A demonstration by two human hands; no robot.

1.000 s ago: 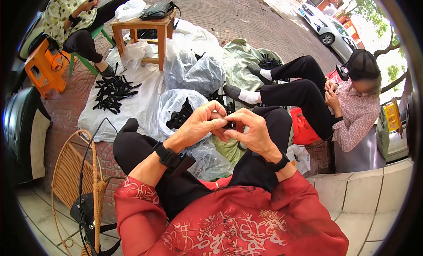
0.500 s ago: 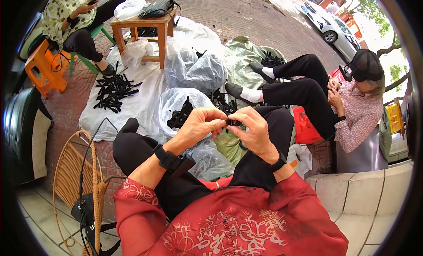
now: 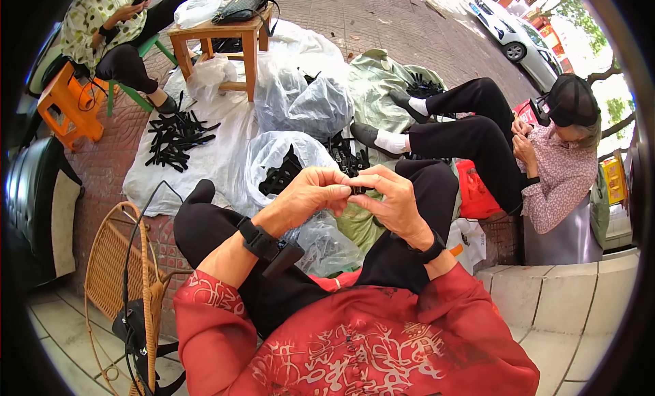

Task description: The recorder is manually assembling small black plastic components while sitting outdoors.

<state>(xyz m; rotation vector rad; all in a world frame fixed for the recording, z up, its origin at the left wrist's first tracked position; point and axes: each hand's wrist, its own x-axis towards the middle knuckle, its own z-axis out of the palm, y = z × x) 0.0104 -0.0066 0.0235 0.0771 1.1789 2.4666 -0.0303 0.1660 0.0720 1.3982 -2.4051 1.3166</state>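
Two hands meeting over a small black plastic part above the lap.

The left hand [image 3: 310,195] is curling its fingertips onto the small black plastic part [image 3: 356,189], which is sitting between both hands, while the right hand [image 3: 389,201] is pinching it from the other side, above the clear plastic bag [image 3: 273,154].

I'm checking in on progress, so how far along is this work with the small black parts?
Done: hard to tell; black pieces lie spread on the white sheet, but their state isn't clear. In hand: the left hand and right hand pinch one small black part together. Left: the clear bag of black parts by the knees looks far from empty.
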